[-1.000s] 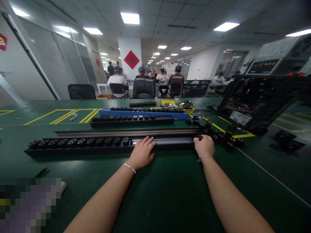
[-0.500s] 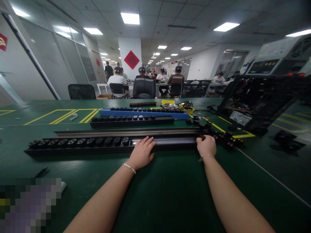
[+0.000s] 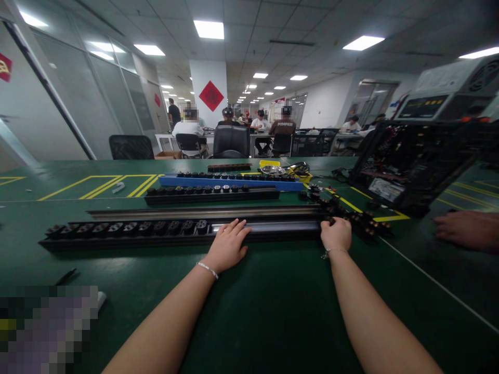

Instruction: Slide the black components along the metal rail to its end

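A long black rail (image 3: 276, 236) lies crosswise on the green table, with a row of round black socket-like modules (image 3: 145, 227) on its left part. My left hand (image 3: 228, 246) rests with fingers stretched out on the rail, just right of the last module. At the rail's right end my right hand (image 3: 337, 234) is closed, pinching a small black part (image 3: 331, 222) that its fingers mostly hide. Close beyond that hand lies a heap of loose black modules (image 3: 368, 224). A second long rail (image 3: 202, 213) runs parallel right behind the first.
Farther back lie a shorter black rail (image 3: 212, 196) with modules and a blue rail (image 3: 230, 182). An open computer case (image 3: 385, 189) stands at the right. Another person's hand (image 3: 465, 228) reaches in at the right edge. A dark pen-like thing (image 3: 66, 276) lies front left.
My right hand has shifted slightly to the right, away from my left hand, which has stayed in place. Another person's hand has come in from the right edge.
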Tool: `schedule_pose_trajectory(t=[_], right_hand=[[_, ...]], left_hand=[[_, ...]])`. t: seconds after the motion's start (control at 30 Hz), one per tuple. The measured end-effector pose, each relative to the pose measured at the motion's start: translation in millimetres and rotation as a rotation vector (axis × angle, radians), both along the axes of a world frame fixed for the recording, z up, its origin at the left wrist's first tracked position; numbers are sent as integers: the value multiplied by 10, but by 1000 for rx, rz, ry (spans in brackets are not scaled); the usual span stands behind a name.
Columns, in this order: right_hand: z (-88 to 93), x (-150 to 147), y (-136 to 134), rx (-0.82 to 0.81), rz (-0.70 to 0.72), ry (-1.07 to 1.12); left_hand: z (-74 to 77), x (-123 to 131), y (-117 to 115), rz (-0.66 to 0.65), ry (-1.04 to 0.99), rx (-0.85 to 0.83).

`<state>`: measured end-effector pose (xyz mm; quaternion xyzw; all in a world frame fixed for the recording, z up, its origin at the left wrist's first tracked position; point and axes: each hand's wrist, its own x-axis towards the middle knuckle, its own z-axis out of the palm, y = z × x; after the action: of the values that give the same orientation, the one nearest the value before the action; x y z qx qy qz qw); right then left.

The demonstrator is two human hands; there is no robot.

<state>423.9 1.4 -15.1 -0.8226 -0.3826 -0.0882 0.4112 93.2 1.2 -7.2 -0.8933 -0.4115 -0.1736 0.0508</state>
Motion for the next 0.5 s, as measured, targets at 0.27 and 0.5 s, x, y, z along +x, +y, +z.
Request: schedule_pose_trajectory(t=[0.27,0.5], right_hand=[[26,146,-30,13,-45,36],[18,295,-58,-19,-91,64]], left_hand=[[11,3,-3,-2,5,-4],[11,2,-2,-1,9,-2]])
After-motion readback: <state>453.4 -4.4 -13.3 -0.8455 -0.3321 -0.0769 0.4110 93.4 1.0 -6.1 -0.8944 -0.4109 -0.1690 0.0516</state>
